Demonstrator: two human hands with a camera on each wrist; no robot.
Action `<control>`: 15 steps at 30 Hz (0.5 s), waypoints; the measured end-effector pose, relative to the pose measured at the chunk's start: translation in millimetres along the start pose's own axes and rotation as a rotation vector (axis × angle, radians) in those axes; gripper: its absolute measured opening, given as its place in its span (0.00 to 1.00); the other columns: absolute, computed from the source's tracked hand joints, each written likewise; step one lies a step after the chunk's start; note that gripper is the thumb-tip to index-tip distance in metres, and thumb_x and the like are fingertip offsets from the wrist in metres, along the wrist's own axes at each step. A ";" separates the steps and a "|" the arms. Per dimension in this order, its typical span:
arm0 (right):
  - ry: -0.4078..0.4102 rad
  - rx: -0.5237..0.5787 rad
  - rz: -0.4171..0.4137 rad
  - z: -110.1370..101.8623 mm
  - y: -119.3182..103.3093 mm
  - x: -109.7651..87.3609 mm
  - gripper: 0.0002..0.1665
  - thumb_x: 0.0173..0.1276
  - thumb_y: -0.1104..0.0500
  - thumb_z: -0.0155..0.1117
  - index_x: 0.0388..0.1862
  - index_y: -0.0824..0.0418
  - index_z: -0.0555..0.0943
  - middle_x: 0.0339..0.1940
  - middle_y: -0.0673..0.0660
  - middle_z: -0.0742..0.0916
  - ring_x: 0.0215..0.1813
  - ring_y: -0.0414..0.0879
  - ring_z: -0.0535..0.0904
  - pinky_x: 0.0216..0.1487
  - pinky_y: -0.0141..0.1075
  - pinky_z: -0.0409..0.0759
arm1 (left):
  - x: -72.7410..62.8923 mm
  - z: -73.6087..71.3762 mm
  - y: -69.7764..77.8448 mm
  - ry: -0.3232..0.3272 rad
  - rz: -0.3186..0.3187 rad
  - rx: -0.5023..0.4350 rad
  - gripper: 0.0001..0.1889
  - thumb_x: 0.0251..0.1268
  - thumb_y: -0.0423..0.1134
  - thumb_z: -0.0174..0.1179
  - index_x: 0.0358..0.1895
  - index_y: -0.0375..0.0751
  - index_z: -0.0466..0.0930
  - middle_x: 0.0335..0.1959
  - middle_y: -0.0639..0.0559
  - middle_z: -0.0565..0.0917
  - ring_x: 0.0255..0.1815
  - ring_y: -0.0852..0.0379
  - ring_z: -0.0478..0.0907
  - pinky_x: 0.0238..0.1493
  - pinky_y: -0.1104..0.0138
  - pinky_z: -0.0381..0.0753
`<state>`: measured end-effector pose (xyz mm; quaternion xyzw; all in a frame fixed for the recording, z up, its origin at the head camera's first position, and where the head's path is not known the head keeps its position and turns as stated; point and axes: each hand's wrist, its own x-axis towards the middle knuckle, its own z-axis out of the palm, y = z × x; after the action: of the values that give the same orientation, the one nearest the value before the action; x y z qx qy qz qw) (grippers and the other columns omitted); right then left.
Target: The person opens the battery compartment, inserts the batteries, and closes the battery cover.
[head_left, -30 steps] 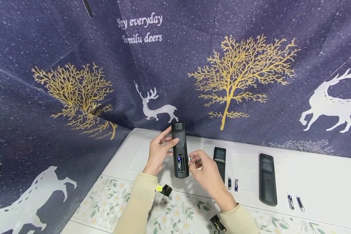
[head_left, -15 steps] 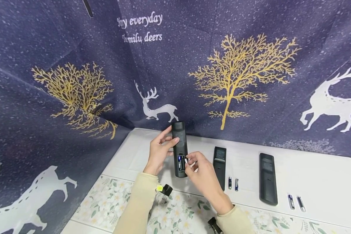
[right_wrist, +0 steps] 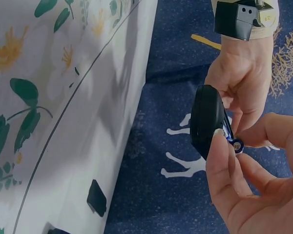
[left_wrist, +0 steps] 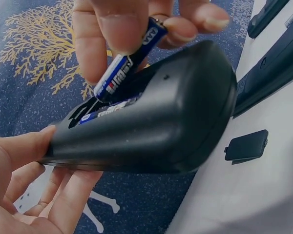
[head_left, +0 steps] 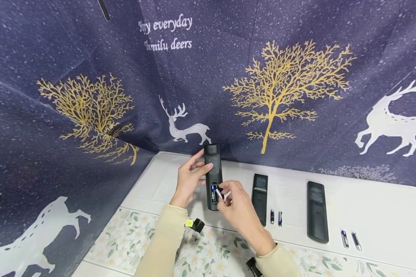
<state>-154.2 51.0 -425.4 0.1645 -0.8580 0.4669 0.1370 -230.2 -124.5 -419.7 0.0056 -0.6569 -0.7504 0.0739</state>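
My left hand [head_left: 188, 180] holds a black remote control [head_left: 213, 156] raised above the table, thumb across its back, which faces me. Its battery compartment is uncovered, and one blue AAA battery [left_wrist: 110, 109] lies inside. Between thumb and fingers, my right hand [head_left: 240, 209] pinches a second blue-and-white AAA battery [left_wrist: 127, 63]. In the left wrist view this battery stands tilted, its lower end at the compartment opening and its upper end sticking out. From the right wrist, the held battery's end [right_wrist: 237, 146] shows beside the remote's edge.
A detached black battery cover [left_wrist: 246, 145] lies on the white table. To the right rest two more black remotes, a nearer one [head_left: 260, 196] and a farther one [head_left: 317, 211]. Pairs of batteries lie beside them, including this battery [head_left: 280, 218] and this one [head_left: 344, 239]. A patterned cloth hangs behind.
My right hand has moved left with the battery, from beside the remote to over its open compartment, and the battery now tilts into the opening. The left hand and remote have stayed nearly still.
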 end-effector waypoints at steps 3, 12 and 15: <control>0.006 -0.008 -0.019 1.0 0.0 -0.9 0.20 0.59 0.74 0.71 0.49 0.61 0.81 0.44 0.54 0.82 0.32 0.38 0.79 0.34 0.32 0.81 | 0.0 -0.1 0.2 0.001 0.002 0.001 0.30 0.66 0.34 0.76 0.70 0.55 0.84 0.46 0.45 0.83 0.37 0.52 0.86 0.33 0.61 0.90; 0.019 -0.010 -0.097 4.3 0.8 -1.4 0.15 0.59 0.76 0.70 0.36 0.58 0.83 0.39 0.52 0.79 0.31 0.39 0.79 0.34 0.32 0.81 | -0.5 -0.5 1.0 -0.009 -0.003 0.008 0.30 0.66 0.35 0.76 0.71 0.57 0.83 0.47 0.44 0.84 0.37 0.52 0.87 0.33 0.61 0.90; 0.015 0.007 -0.098 4.4 0.4 -1.8 0.13 0.60 0.76 0.71 0.36 0.59 0.85 0.39 0.52 0.80 0.32 0.39 0.79 0.36 0.32 0.83 | -0.4 -0.4 1.3 -0.008 -0.002 0.009 0.30 0.67 0.35 0.76 0.71 0.55 0.83 0.47 0.44 0.84 0.37 0.52 0.87 0.32 0.62 0.90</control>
<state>-153.1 47.8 -428.8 0.2031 -0.8463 0.4638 0.1654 -229.7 -125.0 -418.5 0.0039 -0.6604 -0.7476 0.0705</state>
